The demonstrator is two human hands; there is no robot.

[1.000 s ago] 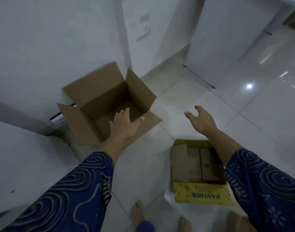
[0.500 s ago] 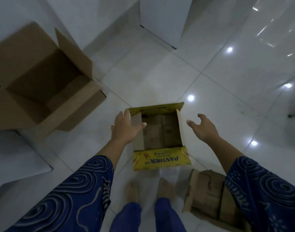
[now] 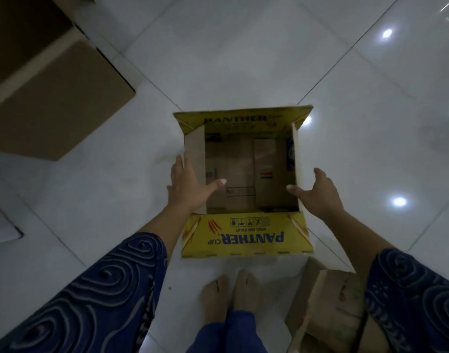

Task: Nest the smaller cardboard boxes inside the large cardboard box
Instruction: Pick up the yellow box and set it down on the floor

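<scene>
Bracketing the yellow box (image 3: 246,174), the hands sit on its two short sides: the left hand (image 3: 190,187) lies spread against the left flap, thumb hooked inside, and the right hand (image 3: 320,194) is spread at the right wall, thumb inside too, neither yet clamped as far as I can tell. The box stands open-topped on the white tile floor (image 3: 244,59), its long axis running left to right between the palms. The big box (image 3: 47,98) lies well off to the upper left (nearer the left hand). Another brown box (image 3: 328,314) sits beside the feet.
</scene>
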